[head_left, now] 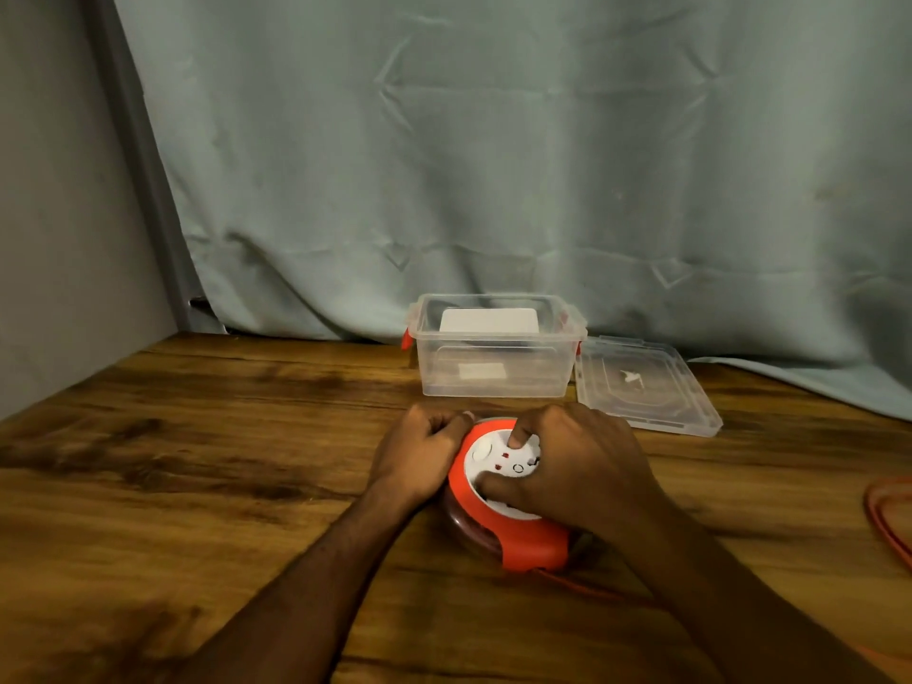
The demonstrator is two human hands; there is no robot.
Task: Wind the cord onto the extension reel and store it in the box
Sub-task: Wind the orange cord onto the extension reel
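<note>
An orange extension reel (pixel 523 538) with a white socket face lies flat on the wooden table (pixel 197 461), near the middle. My left hand (pixel 419 461) grips its left rim. My right hand (pixel 582 471) lies over the white face, with fingers and thumb curled into it. An orange cord (pixel 888 520) leaves the reel's near side and loops at the right edge of the view. Behind the reel stands the clear plastic box (pixel 493 372), open, with orange latches.
The box's clear lid (pixel 646 387) lies flat to the right of the box. A pale cloth backdrop (pixel 493 165) hangs behind the table and drapes onto its far right. A grey wall closes the left side.
</note>
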